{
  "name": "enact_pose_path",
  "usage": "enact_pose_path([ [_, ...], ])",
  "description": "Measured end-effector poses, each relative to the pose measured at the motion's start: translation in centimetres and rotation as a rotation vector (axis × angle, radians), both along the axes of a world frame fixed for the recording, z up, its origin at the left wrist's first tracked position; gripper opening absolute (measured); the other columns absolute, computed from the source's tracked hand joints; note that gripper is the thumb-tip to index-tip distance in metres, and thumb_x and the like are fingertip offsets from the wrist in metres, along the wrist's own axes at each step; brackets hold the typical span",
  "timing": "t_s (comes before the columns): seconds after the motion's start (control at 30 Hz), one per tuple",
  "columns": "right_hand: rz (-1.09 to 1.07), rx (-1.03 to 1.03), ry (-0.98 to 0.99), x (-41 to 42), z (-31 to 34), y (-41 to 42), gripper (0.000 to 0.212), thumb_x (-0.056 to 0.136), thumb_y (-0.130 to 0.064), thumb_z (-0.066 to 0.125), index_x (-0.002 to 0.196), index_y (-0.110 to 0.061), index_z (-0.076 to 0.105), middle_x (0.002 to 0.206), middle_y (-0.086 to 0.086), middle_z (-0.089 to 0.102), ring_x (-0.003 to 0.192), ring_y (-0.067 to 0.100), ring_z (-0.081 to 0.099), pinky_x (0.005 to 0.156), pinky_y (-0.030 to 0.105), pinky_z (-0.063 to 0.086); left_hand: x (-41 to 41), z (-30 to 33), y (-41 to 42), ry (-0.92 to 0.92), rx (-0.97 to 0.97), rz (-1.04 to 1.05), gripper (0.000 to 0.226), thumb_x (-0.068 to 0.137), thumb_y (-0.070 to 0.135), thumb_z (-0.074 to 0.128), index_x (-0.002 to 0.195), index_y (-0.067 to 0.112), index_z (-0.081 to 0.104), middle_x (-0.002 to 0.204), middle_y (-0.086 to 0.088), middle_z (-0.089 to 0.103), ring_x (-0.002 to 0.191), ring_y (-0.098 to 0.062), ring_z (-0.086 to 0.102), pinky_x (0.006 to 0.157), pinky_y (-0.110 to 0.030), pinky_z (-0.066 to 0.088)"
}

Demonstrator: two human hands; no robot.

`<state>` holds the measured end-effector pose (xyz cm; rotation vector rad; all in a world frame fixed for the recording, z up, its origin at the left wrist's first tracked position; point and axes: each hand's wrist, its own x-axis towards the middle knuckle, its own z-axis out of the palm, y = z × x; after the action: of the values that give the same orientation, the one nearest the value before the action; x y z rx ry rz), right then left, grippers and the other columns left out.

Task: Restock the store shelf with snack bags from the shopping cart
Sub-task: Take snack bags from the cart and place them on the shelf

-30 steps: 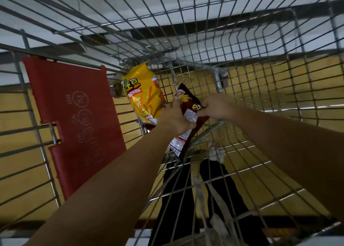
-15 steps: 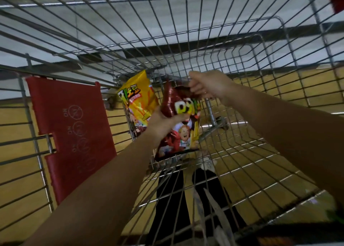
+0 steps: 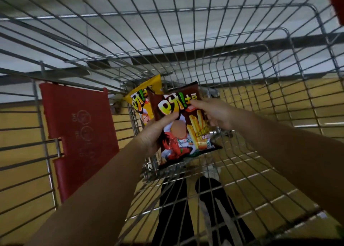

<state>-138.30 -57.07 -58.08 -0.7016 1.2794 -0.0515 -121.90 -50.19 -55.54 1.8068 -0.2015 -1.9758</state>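
Note:
A dark brown snack bag (image 3: 183,126) with fries and a lobster printed on it is held upright inside the wire shopping cart (image 3: 260,89). My left hand (image 3: 155,134) grips its left edge, thumb across the front. Fingers of my right hand (image 3: 214,113) curl round its upper right edge. Behind it a yellow snack bag (image 3: 142,98) of the same brand leans in the cart's far corner, partly hidden by the brown bag.
A red plastic child-seat flap (image 3: 78,132) hangs on the cart's left wall. Wire mesh surrounds both arms. Dark trouser legs and a pale shoe (image 3: 212,171) show through the cart floor over yellow flooring. A red shape (image 3: 335,2) sits at the top right corner.
The brown bag has been lifted and turned so its printed front faces me. My right hand dropped from the bag's top to its right edge.

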Motion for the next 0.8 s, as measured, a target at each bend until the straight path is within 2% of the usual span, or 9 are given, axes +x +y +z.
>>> enact_pose_path([
  [0.1, 0.028, -0.010, 0.043, 1.6, -0.7, -0.3, 0.054, 0.092, -0.048, 0.046, 0.131, -0.011, 0.048, 0.124, 0.012, 0.057, 0.099, 0.022, 0.060, 0.077, 0.033, 0.051, 2.1, 0.5, 0.7, -0.111, -0.015, 0.101, 0.039, 0.081, 0.019, 0.069, 0.119, 0.013, 0.061, 0.093, -0.003, 0.074, 0.073, -0.016, 0.072, 0.055, -0.024, 0.056],
  [0.17, 0.053, -0.066, 0.102, 3.1, -1.2, -0.6, 0.054, 0.095, -0.046, 0.043, 0.137, -0.012, 0.042, 0.130, 0.013, 0.053, 0.104, 0.023, 0.056, 0.086, 0.034, 0.048, 3.5, 1.2, 0.8, -0.208, -0.023, 0.181, 0.039, 0.081, 0.017, 0.071, 0.118, 0.013, 0.060, 0.102, -0.007, 0.072, 0.074, -0.017, 0.071, 0.057, -0.025, 0.055],
  [0.3, 0.177, -0.215, 0.231, 6.1, -2.5, -1.3, 0.048, 0.095, -0.024, 0.050, 0.139, -0.010, 0.039, 0.134, 0.011, 0.049, 0.110, 0.025, 0.053, 0.076, 0.028, 0.046, 6.2, 0.7, 0.5, -0.477, -0.074, 0.292, 0.082, 0.079, 0.024, 0.075, 0.145, 0.011, 0.027, 0.121, 0.003, 0.053, 0.095, -0.015, 0.056, 0.082, -0.027, 0.047],
  [0.37, 0.225, -0.215, 0.256, 7.4, -3.4, -1.3, 0.053, 0.091, -0.024, 0.057, 0.139, -0.007, 0.039, 0.133, 0.011, 0.050, 0.115, 0.027, 0.052, 0.083, 0.031, 0.048, 7.1, -0.1, 0.4, -0.581, -0.089, 0.318, 0.090, 0.076, 0.029, 0.078, 0.145, 0.012, 0.023, 0.128, 0.000, 0.051, 0.111, -0.021, 0.053, 0.094, -0.035, 0.045],
  [0.43, 0.235, -0.198, 0.239, 8.8, -4.3, -1.3, 0.053, 0.088, -0.028, 0.062, 0.133, -0.006, 0.046, 0.128, 0.010, 0.054, 0.115, 0.029, 0.054, 0.097, 0.039, 0.046, 7.5, -0.8, 0.7, -0.675, -0.104, 0.309, 0.082, 0.077, 0.029, 0.077, 0.142, 0.013, 0.029, 0.123, -0.001, 0.053, 0.111, -0.022, 0.053, 0.096, -0.037, 0.045],
  [0.57, 0.180, -0.211, 0.201, 11.1, -6.6, -1.0, 0.080, 0.072, -0.049, 0.072, 0.138, -0.019, 0.040, 0.136, 0.004, 0.050, 0.122, 0.026, 0.050, 0.100, 0.039, 0.043, 7.3, -1.7, 1.4, -0.747, -0.102, 0.255, 0.077, 0.078, 0.026, 0.076, 0.138, 0.016, 0.030, 0.104, 0.003, 0.057, 0.098, -0.020, 0.057, 0.092, -0.035, 0.047],
  [0.7, 0.176, -0.199, 0.253, 13.0, -8.0, -0.9, 0.098, 0.064, -0.056, 0.076, 0.142, -0.015, 0.032, 0.146, 0.006, 0.038, 0.132, 0.028, 0.040, 0.106, 0.045, 0.038, 7.5, -2.1, 1.0, -0.773, -0.095, 0.240, 0.077, 0.080, 0.026, 0.074, 0.140, 0.017, 0.028, 0.101, 0.005, 0.056, 0.099, -0.019, 0.058, 0.095, -0.036, 0.047],
  [0.73, 0.162, -0.197, 0.267, 13.2, -8.8, -1.0, 0.098, 0.065, -0.052, 0.077, 0.141, -0.009, 0.032, 0.142, 0.006, 0.041, 0.129, 0.026, 0.042, 0.106, 0.044, 0.038, 7.5, -1.9, 0.8, -0.779, -0.100, 0.222, 0.077, 0.080, 0.026, 0.074, 0.140, 0.018, 0.028, 0.098, 0.007, 0.056, 0.097, -0.017, 0.058, 0.093, -0.035, 0.048],
  [0.8, 0.153, -0.181, 0.258, 13.4, -9.0, -1.2, 0.076, 0.069, -0.038, 0.079, 0.124, 0.002, 0.044, 0.121, 0.000, 0.054, 0.111, 0.019, 0.053, 0.098, 0.035, 0.044, 7.6, -1.9, 0.6, -0.788, -0.112, 0.179, 0.078, 0.080, 0.026, 0.074, 0.141, 0.018, 0.027, 0.099, 0.008, 0.055, 0.093, -0.014, 0.056, 0.089, -0.031, 0.047],
])
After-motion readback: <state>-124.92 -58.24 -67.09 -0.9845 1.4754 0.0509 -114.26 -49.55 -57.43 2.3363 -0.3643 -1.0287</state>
